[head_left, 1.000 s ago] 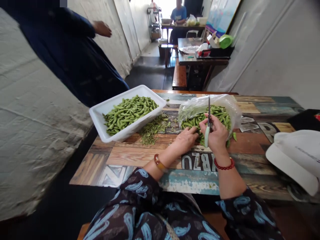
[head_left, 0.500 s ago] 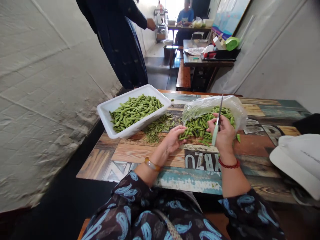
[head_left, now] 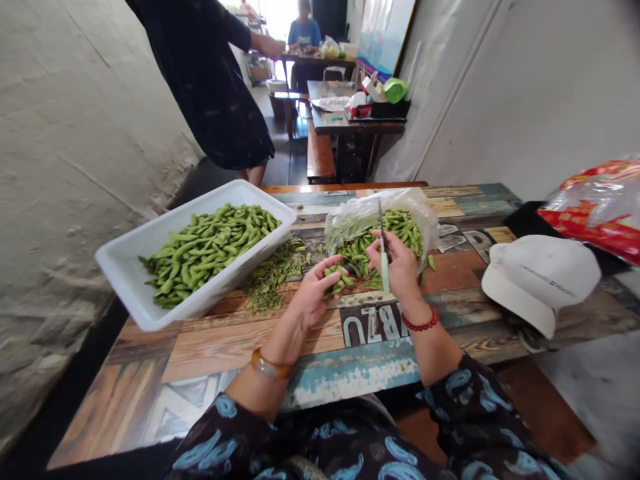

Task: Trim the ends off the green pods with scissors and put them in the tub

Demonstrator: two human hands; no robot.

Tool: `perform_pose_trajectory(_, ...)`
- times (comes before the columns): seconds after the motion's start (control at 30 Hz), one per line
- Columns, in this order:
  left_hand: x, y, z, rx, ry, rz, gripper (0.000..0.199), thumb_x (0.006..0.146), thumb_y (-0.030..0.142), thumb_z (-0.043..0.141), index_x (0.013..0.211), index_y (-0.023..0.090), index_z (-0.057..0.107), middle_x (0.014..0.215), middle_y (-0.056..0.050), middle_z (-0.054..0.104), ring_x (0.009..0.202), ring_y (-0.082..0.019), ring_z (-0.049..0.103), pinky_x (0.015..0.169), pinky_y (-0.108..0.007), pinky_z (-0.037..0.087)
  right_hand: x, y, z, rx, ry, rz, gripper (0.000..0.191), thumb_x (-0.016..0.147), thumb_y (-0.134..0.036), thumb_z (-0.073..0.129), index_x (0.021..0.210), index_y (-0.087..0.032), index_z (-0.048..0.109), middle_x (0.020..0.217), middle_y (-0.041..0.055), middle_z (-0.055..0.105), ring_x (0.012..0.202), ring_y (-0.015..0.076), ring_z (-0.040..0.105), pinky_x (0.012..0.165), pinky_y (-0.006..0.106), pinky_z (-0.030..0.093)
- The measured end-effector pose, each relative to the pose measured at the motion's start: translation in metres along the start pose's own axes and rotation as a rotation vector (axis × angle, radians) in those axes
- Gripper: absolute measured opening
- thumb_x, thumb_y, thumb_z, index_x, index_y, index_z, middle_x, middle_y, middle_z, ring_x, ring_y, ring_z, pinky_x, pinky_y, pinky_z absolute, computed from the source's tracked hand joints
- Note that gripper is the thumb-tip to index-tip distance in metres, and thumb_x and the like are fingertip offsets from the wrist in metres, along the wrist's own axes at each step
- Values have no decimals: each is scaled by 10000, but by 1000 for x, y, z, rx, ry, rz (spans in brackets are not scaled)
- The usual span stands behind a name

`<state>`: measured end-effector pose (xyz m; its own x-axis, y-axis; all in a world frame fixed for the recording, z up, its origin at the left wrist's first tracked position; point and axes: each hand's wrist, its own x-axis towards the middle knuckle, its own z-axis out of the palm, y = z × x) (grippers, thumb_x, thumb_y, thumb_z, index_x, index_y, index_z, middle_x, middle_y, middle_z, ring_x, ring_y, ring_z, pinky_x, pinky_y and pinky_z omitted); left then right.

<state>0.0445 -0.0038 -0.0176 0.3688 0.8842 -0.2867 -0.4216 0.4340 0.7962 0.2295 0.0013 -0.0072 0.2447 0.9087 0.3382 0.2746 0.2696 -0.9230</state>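
Several green pods (head_left: 339,281) lie in my left hand (head_left: 315,293), its fingers curled round them, at the near edge of the plastic bag. My right hand (head_left: 397,267) holds scissors (head_left: 385,267) with a pale green handle, blades pointing up and away. Behind both hands, the clear bag (head_left: 350,217) lies open with many loose pods (head_left: 405,230) in it. A white tub (head_left: 200,310) heaped with pods (head_left: 215,247) stands to the left. Between tub and bag is a pile of small green trimmings (head_left: 273,277).
On the right are a white cap (head_left: 545,280) and a red-and-clear plastic package (head_left: 595,213). A person in dark clothes (head_left: 205,87) stands beyond the tub. Another person in blue (head_left: 304,33) sits farther back, past a cluttered table (head_left: 330,123).
The view has turned right, so the table's things sit farther left and the red package shows. My left hand's pods are now spread more across its fingers. The standing person has shifted slightly.
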Motion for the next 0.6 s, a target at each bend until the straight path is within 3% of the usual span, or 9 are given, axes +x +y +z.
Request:
perform_pose_trajectory(0.2, 3, -3, 2, 284, 114, 190, 429, 701, 258, 777, 1102, 145, 671, 886, -44, 702, 602, -102, 590, 458, -187, 423, -5, 3, 7, 38, -305, 82, 392, 777, -331, 710, 1141, -207, 633, 897, -6, 644, 531, 91, 610, 529, 234, 526)
perform_pose_trajectory(0.3, 5, -7, 4, 407, 132, 310, 391, 698, 247, 777, 1070, 156, 695, 933, -50, 714, 677, -121, 612, 553, -211, 473, -10, 1, 11, -29, -393, 52, 370, 781, -305, 701, 1131, -202, 643, 957, 17, 667, 562, 101, 621, 596, 264, 546)
perform_pose_trajectory(0.47, 9, -14, 3, 607, 124, 467, 388, 696, 132, 734, 1081, 165, 707, 1076, -80, 727, 990, -197, 642, 882, -293, 497, -15, -1, 16, -240, -379, -87, 313, 787, -213, 653, 1097, -168, 654, 886, 40, 682, 789, 177, 653, 784, 320, 526)
perform_pose_trajectory(0.6, 11, -18, -2, 596, 136, 381, 332, 777, 206, 669, 1103, 149, 685, 1009, -73, 720, 848, -173, 647, 755, -275, 516, -12, 1, 13, -127, -340, 4, 307, 801, -245, 662, 1099, -195, 611, 811, -9, 641, 686, 143, 643, 697, 288, 520)
